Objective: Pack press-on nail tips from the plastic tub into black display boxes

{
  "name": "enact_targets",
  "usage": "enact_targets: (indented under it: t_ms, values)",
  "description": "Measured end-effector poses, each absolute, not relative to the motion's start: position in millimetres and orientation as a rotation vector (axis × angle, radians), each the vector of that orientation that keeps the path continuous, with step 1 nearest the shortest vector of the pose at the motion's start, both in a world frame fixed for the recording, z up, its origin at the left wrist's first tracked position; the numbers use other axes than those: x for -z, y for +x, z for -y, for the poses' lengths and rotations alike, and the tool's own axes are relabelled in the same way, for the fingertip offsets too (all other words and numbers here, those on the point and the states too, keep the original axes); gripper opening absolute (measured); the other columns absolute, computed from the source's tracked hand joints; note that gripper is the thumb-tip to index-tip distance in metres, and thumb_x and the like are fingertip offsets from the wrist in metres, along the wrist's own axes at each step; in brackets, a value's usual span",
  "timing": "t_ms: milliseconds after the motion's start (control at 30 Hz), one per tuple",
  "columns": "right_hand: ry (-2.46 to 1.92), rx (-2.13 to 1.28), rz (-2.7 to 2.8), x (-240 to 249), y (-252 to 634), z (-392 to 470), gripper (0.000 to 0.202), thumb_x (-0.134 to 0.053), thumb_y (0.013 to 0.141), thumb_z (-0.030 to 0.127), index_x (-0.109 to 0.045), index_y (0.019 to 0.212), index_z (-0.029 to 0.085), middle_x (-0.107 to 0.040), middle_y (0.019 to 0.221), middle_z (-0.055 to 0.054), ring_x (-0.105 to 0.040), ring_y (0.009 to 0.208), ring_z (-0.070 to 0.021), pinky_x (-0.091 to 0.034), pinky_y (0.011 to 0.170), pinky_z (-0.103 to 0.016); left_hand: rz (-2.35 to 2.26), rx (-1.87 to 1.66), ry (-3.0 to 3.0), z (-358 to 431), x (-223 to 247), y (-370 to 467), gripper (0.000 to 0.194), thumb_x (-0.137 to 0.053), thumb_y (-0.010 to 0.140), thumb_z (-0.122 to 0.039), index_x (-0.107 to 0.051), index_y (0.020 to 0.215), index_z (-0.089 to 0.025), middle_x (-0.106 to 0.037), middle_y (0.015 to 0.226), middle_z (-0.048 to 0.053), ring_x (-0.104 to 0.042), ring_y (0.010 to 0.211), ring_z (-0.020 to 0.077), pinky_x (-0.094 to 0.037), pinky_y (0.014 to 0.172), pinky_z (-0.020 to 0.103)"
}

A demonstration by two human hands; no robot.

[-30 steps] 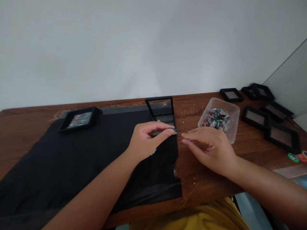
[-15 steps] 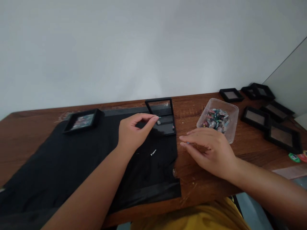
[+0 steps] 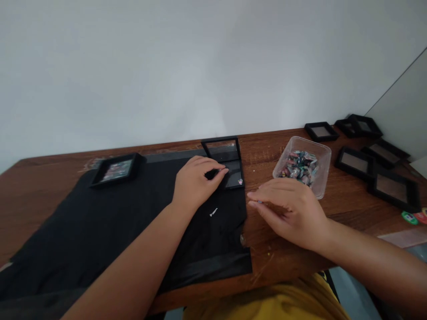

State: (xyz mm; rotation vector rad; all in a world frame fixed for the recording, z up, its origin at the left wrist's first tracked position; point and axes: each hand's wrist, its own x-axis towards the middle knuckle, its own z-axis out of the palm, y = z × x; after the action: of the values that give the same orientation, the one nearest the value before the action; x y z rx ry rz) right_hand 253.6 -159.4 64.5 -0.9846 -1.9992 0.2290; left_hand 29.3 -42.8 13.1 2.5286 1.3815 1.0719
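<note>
My left hand (image 3: 196, 181) is over the lower half of an open black frame (image 3: 233, 177), thumb and forefinger pinched on something too small to make out. A small pinkish piece (image 3: 240, 182) lies in the frame's lower right corner. To the right, my right hand (image 3: 290, 209) hovers above the wood with a tiny bluish piece (image 3: 259, 202) between thumb and forefinger. Just behind it stands a clear plastic tub (image 3: 322, 178) holding several small colourful wrapped pieces (image 3: 300, 166).
A filled black frame (image 3: 116, 171) rests at the left on black cloth (image 3: 110, 222). A white scrap (image 3: 213, 212) lies on the cloth. Several black frames (image 3: 393, 186) are at the right, near colourful round pieces (image 3: 408, 217). Behind the table rises a wall.
My left hand has moved slightly right and down, further over the open frame. My right hand has barely shifted, its fingertips still together around the bluish piece.
</note>
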Motion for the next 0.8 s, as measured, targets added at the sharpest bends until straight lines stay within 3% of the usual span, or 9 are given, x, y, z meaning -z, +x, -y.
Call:
enact_targets:
  t_ms: [233,433,633,800]
  values:
    - [-0.958,-0.212,2.011,-63.7,253.1,158.5,0.010,-0.068,0.094,0.013,-0.077,0.099,0.012,-0.081,0.089,-0.006,-0.076,0.079,-0.0206,-0.061,0.075,-0.035,-1.303,-0.968,2.584,39.3,-11.7,28.9,0.020,-0.066,0.092,-0.039,-0.079,0.087,-0.024,-0.079,0.096,0.005,-0.068,0.096,0.0267,-0.053,0.094,0.045]
    - [-0.935,-0.218,1.988,-63.0,253.8,158.3,0.014,-0.067,0.095,0.013,-0.076,0.105,0.013,-0.082,0.091,-0.005,-0.076,0.081,-0.0197,-0.061,0.076,-0.035,-1.166,-0.940,2.540,41.0,-13.2,29.5,0.027,-0.063,0.092,-0.037,-0.075,0.108,-0.019,-0.077,0.108,0.008,-0.067,0.105,0.0268,-0.052,0.099,0.045]
    - [-0.947,-0.224,1.998,-63.9,254.7,158.5,0.015,-0.065,0.095,0.013,-0.076,0.106,0.014,-0.082,0.091,-0.005,-0.076,0.081,-0.0194,-0.061,0.076,-0.035,-1.091,-0.847,2.597,41.0,-11.1,27.4,0.028,-0.058,0.095,-0.040,-0.081,0.099,-0.024,-0.077,0.104,0.007,-0.067,0.101,0.0264,-0.052,0.097,0.047]
    - [-0.951,-0.218,2.010,-64.4,254.3,159.1,0.014,-0.066,0.095,0.013,-0.076,0.104,0.013,-0.081,0.089,-0.005,-0.075,0.078,-0.0197,-0.061,0.074,-0.036,-1.173,-0.773,2.646,42.6,-11.3,27.4,0.032,-0.058,0.095,-0.043,-0.081,0.102,-0.023,-0.076,0.105,0.008,-0.064,0.104,0.0289,-0.050,0.098,0.051]
